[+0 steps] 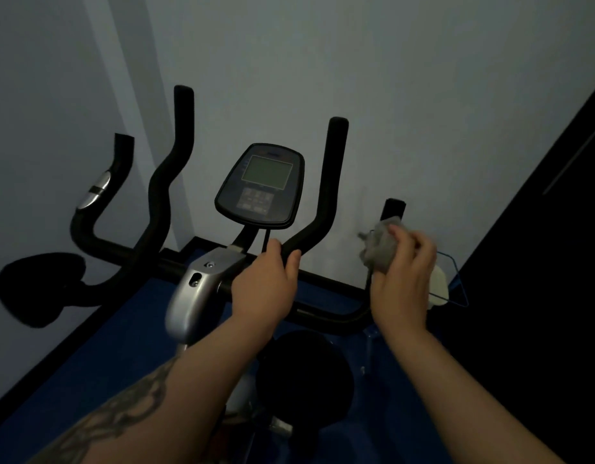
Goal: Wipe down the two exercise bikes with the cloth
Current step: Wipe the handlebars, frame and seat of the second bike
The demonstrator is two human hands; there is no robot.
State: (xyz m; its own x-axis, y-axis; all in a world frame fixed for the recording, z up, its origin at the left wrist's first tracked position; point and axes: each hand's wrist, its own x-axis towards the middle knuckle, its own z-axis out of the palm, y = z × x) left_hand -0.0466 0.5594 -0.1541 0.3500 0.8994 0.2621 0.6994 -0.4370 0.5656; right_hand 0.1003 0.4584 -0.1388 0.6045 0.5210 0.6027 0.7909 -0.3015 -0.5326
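The right hand bunches a grey cloth — soft, light, easily wadded — against the handlebar's right upright grip, at three o'clock from the console. The left hand curls round the rigid bar, steadying it.

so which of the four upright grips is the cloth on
The far-right grip: the right hand presses the cloth against it. The other three stand bare; the left hand holds the crossbar.

grey cloth, seemingly black handlebars
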